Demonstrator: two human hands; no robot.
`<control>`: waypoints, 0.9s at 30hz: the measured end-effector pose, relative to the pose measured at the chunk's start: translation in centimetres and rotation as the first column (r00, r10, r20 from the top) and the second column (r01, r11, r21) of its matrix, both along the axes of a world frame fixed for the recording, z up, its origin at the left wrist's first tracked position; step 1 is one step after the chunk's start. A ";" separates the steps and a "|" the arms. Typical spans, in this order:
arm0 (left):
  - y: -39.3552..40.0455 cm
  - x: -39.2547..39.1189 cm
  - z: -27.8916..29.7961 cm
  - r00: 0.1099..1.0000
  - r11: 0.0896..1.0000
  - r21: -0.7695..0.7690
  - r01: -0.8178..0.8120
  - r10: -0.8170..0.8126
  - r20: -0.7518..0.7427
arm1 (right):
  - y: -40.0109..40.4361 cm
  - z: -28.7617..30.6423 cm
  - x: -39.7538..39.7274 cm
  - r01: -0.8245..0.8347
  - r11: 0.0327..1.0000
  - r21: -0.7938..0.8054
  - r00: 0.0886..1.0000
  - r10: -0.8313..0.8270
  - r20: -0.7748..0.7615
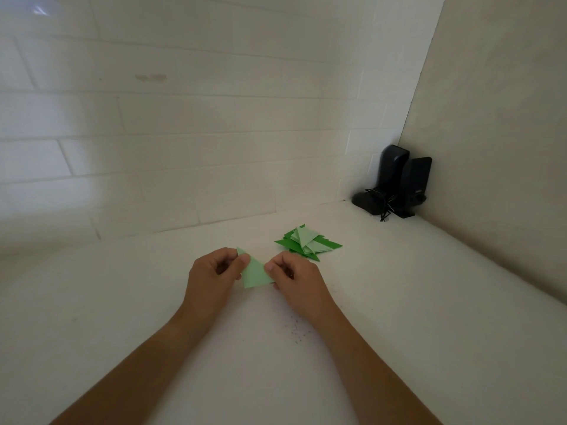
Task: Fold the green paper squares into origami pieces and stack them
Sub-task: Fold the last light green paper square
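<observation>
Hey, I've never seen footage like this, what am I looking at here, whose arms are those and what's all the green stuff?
This is one picture from a wide-angle camera worn on a person's head, looking forward and down, so the two bare arms are the wearer's own. There is no machine. The left hand and the right hand pinch opposite sides of a light green folded paper triangle, held just over a white countertop. Behind the right hand lies a loose pile of folded green paper pieces, already finished. In the far right corner, against the tiled wall, stand two black desktop speakers with a tangled cable.
</observation>
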State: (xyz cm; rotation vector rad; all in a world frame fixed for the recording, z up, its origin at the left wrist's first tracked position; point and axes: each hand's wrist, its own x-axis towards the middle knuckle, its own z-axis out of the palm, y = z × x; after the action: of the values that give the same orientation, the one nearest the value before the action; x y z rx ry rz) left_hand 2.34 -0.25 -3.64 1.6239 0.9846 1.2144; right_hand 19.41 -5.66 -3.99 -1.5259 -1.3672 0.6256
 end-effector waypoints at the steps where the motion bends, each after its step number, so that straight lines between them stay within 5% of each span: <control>1: 0.0 0.0 0.1 1.000 1.000 0.004 -0.014 0.014 0.006 | 0.0 0.0 0.0 0.004 1.000 0.002 1.000 -0.004 -0.001; 27: 0.5 -0.2 -0.3 0.994 0.997 -0.012 -0.079 0.080 0.074 | -0.2 0.1 0.4 0.020 1.000 -0.010 0.998 -0.021 -0.054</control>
State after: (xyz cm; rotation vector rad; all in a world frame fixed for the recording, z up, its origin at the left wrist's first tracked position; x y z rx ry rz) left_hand 2.12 0.22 -3.97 1.5339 1.0143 1.3131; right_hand 19.78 -5.86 -3.92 -1.5181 -1.3080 0.6568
